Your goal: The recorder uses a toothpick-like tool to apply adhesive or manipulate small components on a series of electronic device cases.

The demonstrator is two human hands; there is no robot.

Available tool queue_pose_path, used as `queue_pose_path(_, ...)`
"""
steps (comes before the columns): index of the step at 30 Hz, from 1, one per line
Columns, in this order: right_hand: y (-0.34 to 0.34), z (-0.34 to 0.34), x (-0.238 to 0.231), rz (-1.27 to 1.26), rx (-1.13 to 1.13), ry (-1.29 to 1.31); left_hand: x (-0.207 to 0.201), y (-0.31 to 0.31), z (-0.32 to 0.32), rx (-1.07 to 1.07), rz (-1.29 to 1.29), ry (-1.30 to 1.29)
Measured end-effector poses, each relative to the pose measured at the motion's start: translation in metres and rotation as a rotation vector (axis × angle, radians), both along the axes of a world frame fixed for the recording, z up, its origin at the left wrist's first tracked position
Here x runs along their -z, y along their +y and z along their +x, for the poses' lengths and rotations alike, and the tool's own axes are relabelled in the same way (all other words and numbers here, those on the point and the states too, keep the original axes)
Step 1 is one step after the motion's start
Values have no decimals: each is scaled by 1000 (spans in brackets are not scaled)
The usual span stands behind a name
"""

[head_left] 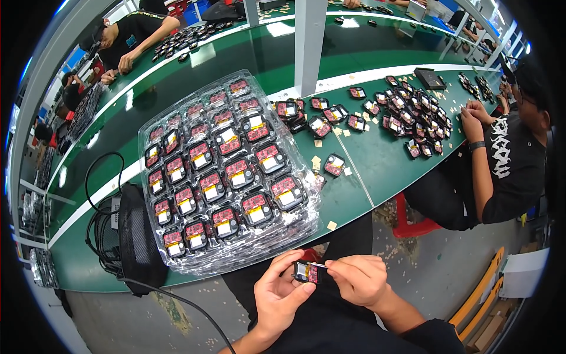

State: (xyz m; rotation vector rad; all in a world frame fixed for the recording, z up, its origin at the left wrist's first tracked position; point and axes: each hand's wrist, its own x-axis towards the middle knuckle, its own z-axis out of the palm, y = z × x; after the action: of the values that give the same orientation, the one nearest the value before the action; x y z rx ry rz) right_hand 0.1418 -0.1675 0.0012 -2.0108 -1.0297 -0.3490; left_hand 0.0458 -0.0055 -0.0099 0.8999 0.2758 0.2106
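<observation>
A long green work table [390, 170] with lots of little gadgets on it.
On the near side sits a tall stack of clear plastic trays [259, 252], and the top tray has small black gadgets with red boards in its pockets. To its left, at the near edge, are a black mesh bag [138, 239] and a loopy black cable [99, 239]. To its right is a big messy heap of gadgets [415, 115], with a few more spread between. One gadget [334, 165] lies alone near the trays. Little tan squares [332, 225] are dotted about. A flat black box [429, 78] sits just behind the heap.
</observation>
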Motion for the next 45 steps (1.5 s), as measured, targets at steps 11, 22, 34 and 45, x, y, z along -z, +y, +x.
queue_pose_path(11,0,1,0,-28,-9,-58,2,1,0,-5,27,-25)
queue_pose_path(22,-3,-4,8,-26,-6,-62,1,-3,-2,-7,38,9)
queue_pose_path(34,-18,33,7,147,121,531,-26,24,-4,-148,173,-109)
queue_pose_path(45,28,106,24,-231,448,124,-98,113,40,-171,712,-145)
